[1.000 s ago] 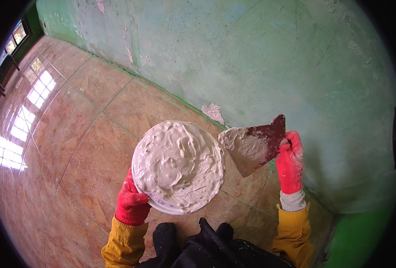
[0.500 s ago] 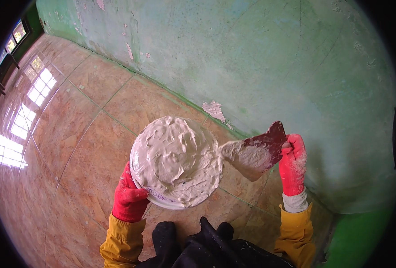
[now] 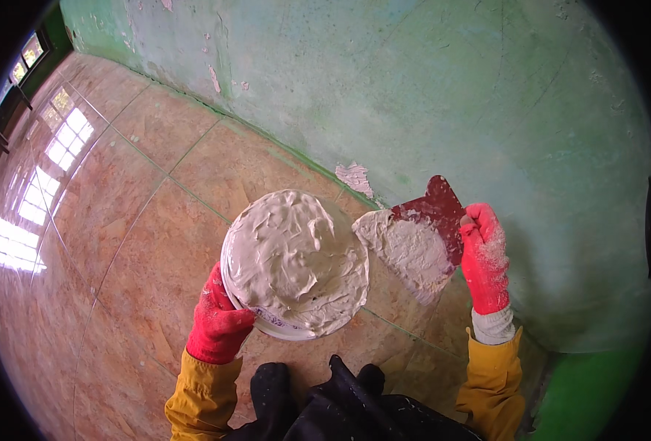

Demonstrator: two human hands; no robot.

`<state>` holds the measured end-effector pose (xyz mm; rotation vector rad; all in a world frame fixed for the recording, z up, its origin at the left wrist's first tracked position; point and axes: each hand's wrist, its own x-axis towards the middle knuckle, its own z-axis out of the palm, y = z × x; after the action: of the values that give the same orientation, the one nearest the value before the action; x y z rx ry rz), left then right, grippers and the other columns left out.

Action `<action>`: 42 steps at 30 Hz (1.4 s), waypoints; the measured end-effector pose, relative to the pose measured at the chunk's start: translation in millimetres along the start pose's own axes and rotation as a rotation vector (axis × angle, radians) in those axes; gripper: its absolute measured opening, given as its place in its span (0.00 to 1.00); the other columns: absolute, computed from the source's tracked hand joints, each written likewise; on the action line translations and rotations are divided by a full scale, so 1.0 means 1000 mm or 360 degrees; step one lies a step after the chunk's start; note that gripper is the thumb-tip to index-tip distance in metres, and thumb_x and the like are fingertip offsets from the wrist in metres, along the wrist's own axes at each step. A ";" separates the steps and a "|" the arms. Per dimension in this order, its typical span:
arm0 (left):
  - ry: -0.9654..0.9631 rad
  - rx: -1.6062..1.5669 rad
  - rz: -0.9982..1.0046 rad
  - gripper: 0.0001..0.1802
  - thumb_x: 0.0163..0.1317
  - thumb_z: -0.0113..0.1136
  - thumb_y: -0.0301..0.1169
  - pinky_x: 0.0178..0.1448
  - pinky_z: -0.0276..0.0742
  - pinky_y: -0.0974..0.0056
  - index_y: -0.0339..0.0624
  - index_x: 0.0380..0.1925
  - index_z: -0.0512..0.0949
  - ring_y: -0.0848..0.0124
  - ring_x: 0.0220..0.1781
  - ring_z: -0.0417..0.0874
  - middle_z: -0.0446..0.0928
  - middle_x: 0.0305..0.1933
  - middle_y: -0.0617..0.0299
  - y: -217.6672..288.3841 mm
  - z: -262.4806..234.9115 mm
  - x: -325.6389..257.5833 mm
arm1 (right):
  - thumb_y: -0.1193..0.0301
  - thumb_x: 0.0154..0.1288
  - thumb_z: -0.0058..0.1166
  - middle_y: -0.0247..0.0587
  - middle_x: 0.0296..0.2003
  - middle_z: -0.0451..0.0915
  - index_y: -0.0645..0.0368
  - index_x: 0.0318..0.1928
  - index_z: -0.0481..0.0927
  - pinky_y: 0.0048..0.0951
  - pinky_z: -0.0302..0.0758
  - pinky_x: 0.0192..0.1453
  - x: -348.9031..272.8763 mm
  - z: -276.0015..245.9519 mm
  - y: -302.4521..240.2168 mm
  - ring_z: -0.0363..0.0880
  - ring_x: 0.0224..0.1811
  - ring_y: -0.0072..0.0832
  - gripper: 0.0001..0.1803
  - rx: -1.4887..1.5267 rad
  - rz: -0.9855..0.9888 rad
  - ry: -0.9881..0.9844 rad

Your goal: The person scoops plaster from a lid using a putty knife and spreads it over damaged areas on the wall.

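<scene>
My left hand point(image 3: 221, 320), in a red glove, grips the lower left rim of a round white plate point(image 3: 265, 323). A thick heap of pale, creamy putty point(image 3: 296, 257) covers nearly all of it. In my right hand point(image 3: 485, 253), also red-gloved and dusted with white, is a dark red putty scraper point(image 3: 443, 209), held by its right edge between thumb and fingers. Pale putty coats the wide end of the scraper, which points left and down. Its left corner is close to the plate's right rim; whether they touch I cannot tell.
A green wall point(image 3: 443, 95) with worn, whitish paint rises ahead and to the right. One patch of pale flaking point(image 3: 355, 178) shows low on it. Brown tiles point(image 3: 142, 242) cover the floor, with window reflections at the left. My dark shoes point(image 3: 272, 382) stand below the plate.
The scraper has turned so that more of its putty-coated face shows. My right hand has risen slightly, and the plate has shifted a little to the right.
</scene>
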<state>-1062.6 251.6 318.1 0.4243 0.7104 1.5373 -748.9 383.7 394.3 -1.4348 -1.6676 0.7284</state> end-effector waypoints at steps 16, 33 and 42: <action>0.0000 0.0114 -0.0050 0.48 0.33 0.62 0.25 0.64 0.63 0.59 0.36 0.62 0.57 0.61 0.61 0.68 0.67 0.60 0.54 -0.032 -0.020 0.033 | 0.83 0.60 0.37 0.34 0.25 0.72 0.63 0.38 0.70 0.21 0.69 0.33 0.008 0.006 0.023 0.70 0.28 0.19 0.09 -0.0294 0.0011 -0.0247; 0.0018 0.0069 -0.0094 0.42 0.39 0.61 0.26 0.42 0.79 0.62 0.35 0.60 0.59 0.64 0.49 0.77 0.72 0.54 0.56 -0.066 -0.046 0.090 | 0.77 0.61 0.43 0.38 0.44 0.76 0.59 0.61 0.65 0.21 0.71 0.45 -0.009 0.030 0.097 0.75 0.42 0.21 0.25 0.1366 0.1040 -0.0611; -0.0002 0.0041 -0.0151 0.40 0.41 0.59 0.26 0.44 0.79 0.59 0.38 0.60 0.59 0.63 0.50 0.76 0.71 0.55 0.56 -0.076 -0.064 0.117 | 0.70 0.63 0.35 0.47 0.55 0.71 0.71 0.56 0.69 0.31 0.64 0.62 -0.006 0.041 0.096 0.71 0.56 0.33 0.24 0.1299 0.0723 -0.0423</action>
<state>-1059.8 353.7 202.8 0.4054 0.7402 1.4398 -734.2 399.5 292.4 -1.1271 -0.9916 1.6799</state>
